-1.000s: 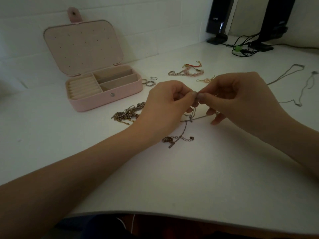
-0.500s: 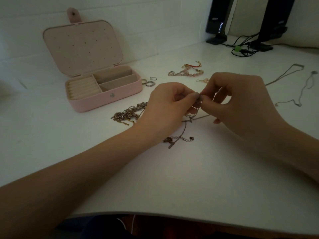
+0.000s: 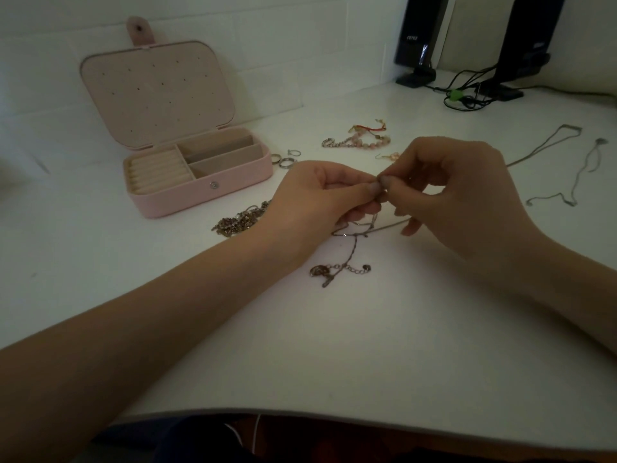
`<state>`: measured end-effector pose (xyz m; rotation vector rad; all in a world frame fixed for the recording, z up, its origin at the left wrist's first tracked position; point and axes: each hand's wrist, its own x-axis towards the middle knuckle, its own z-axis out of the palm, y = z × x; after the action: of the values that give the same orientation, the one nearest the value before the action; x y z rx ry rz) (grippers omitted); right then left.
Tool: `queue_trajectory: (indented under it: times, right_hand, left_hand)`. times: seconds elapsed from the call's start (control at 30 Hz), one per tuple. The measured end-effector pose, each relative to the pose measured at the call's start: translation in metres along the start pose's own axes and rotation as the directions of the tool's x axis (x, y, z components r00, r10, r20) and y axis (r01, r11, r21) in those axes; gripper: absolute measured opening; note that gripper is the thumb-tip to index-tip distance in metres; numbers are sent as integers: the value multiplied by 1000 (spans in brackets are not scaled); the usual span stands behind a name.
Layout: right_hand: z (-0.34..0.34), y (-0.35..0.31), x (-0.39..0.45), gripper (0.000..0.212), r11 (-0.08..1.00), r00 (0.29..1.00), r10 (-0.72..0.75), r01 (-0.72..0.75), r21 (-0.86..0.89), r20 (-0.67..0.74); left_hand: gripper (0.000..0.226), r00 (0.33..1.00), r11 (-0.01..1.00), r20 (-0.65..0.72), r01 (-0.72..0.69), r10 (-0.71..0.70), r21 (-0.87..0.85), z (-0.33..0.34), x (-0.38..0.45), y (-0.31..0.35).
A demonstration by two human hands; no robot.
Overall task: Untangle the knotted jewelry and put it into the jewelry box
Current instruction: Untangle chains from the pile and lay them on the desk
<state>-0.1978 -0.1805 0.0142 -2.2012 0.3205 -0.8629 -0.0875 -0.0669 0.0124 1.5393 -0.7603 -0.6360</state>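
A thin knotted chain necklace [image 3: 350,259] trails over the white table [image 3: 367,345], its pendant and clasp end lying below my hands. My left hand [image 3: 320,202] and my right hand [image 3: 460,195] meet fingertip to fingertip above the table, both pinching the chain at the same spot. The knot itself is hidden between my fingers. The pink jewelry box [image 3: 200,175] stands open at the back left, with ring rolls and bare compartments showing.
A tangled heap of chains [image 3: 238,220] lies left of my left wrist. Rings [image 3: 285,158], a beaded bracelet [image 3: 359,140] and an earring [image 3: 389,157] sit behind my hands. Thin silver chains [image 3: 567,172] lie at the right. Two black speakers [image 3: 420,38] and cables stand at the back right.
My hands have stayed together on the chain. My right hand's fingers have shifted slightly, re-pinching the chain closer to my left thumb. The hanging end has barely moved.
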Motion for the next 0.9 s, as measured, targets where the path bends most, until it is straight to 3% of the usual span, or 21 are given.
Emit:
queue_trajectory:
  times: [0.23,0.5,0.73,0.9]
  right_hand:
    - [-2,3,4,9,979,990,117,-128,159,77]
    - [-2,1,1,7,995,995,68,-73,71,70]
    - [2,-7,-4,8,992,995,-30,41,-121,91]
    - [3,-6,-2,7,997,989,72,-72,-2,126]
  left_hand:
    - [6,999,997,-13,-40,41,73,0,-3,1]
    - [8,980,944,-57,-166,189,286,1,-3,-3]
    - [12,981,921,-36,-168,193,352,3,-3,-2]
    - [9,973,908,-8,-213,232,361,2,-4,0]
